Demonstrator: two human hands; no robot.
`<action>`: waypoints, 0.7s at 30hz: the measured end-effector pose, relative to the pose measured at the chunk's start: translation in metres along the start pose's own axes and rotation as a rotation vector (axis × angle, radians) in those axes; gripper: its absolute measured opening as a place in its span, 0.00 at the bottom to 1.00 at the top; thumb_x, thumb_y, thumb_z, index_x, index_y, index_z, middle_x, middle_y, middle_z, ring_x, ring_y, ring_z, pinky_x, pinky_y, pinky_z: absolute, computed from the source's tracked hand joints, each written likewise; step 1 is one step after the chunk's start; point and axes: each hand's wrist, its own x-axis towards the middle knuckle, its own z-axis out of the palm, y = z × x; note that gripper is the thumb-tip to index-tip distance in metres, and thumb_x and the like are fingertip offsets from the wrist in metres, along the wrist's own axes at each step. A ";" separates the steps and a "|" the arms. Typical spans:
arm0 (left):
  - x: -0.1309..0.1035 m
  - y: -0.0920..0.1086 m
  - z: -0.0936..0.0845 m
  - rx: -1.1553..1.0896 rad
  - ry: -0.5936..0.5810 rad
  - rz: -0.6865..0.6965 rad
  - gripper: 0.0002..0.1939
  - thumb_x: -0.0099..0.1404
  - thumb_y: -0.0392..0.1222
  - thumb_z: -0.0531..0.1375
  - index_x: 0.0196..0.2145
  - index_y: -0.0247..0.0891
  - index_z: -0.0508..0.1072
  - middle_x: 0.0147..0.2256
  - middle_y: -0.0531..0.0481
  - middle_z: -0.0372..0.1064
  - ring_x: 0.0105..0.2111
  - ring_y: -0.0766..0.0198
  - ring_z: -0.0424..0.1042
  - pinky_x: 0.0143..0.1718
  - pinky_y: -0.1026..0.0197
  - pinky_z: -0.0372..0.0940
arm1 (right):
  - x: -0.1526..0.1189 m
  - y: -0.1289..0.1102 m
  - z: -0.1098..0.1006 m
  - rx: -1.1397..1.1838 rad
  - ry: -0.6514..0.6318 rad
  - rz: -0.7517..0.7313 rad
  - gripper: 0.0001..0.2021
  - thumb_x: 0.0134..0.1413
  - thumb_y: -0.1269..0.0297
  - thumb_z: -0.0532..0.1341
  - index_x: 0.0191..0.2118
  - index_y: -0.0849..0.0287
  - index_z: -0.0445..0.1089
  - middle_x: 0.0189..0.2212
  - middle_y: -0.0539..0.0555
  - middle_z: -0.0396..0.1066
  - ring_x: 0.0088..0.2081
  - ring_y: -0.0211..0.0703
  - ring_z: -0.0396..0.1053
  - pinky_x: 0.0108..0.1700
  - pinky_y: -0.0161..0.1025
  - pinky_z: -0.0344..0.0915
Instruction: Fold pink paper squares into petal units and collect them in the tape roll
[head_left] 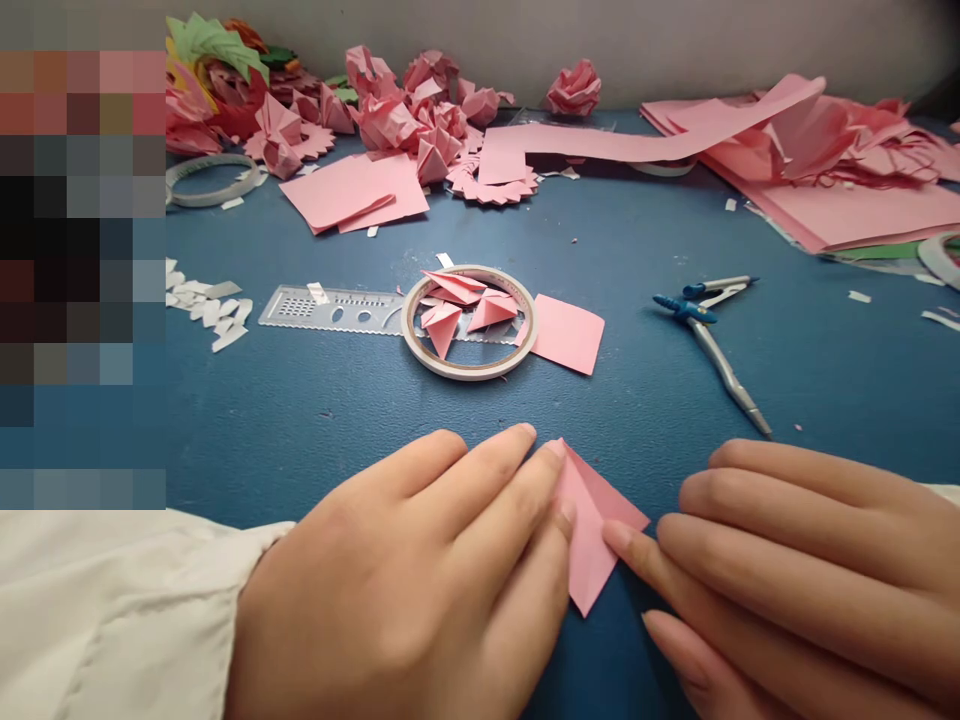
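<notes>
Folded paper [596,555], pink and pointed, lies at the near side of the bench [322,385], between the two hands. From the left, the left hand [420,570] comes in palm down, its fingertips on the paper's left edge; its thumb is hidden, so I cannot tell whether its grip pinches or just presses. The right hand [780,560] has its grip loosely spread, index fingertip touching the paper's right part, thumb apart from it.

Around them, the bench's left end is masked. Beside that mask are white scraps [214,305] and, farther back, a tape roll [217,199]. Pink flowers [401,115] heap up toward the far edge, with sheets [352,190] just in front. Mid-bench, a clear ruler [334,305] runs under a second roll [471,373], which rings small folded pieces [442,322]; a pink square [571,335] lies at its right. A long strip [600,145] reaches toward a pile [862,215] in the far right corner. The compass [695,312] lies with its legs spread, one pointing toward the right hand.

The far edge meets a wall. Bare bench runs left of the hands below the ruler, between square and compass, and behind both; between the hands it is narrow.
</notes>
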 end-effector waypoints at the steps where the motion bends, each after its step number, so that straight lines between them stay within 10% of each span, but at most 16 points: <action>1: 0.001 -0.001 -0.001 0.009 -0.016 0.019 0.13 0.85 0.43 0.62 0.55 0.42 0.88 0.60 0.41 0.88 0.61 0.46 0.87 0.56 0.47 0.85 | 0.003 0.000 -0.001 0.006 0.020 0.007 0.17 0.85 0.68 0.60 0.36 0.51 0.73 0.29 0.48 0.74 0.34 0.45 0.71 0.45 0.53 0.73; 9: -0.004 0.009 0.016 0.012 0.228 -0.078 0.25 0.93 0.32 0.42 0.53 0.38 0.80 0.55 0.48 0.90 0.58 0.56 0.84 0.56 0.50 0.72 | 0.035 0.018 -0.008 0.067 -0.132 -0.268 0.20 0.73 0.79 0.65 0.27 0.56 0.78 0.36 0.54 0.84 0.43 0.41 0.83 0.49 0.41 0.83; 16: -0.005 0.011 0.011 0.017 0.175 -0.037 0.23 0.91 0.27 0.44 0.59 0.32 0.79 0.60 0.43 0.87 0.63 0.53 0.79 0.61 0.50 0.70 | -0.001 0.014 -0.007 0.015 -0.205 -0.048 0.16 0.73 0.44 0.72 0.39 0.49 0.81 0.43 0.60 0.85 0.48 0.59 0.84 0.46 0.56 0.86; 21: -0.007 0.010 0.010 -0.008 0.140 0.002 0.21 0.92 0.30 0.46 0.62 0.32 0.79 0.62 0.44 0.86 0.64 0.54 0.79 0.64 0.50 0.70 | -0.006 0.005 0.001 0.004 -0.228 -0.040 0.17 0.73 0.41 0.72 0.39 0.48 0.82 0.42 0.60 0.85 0.48 0.60 0.84 0.46 0.57 0.87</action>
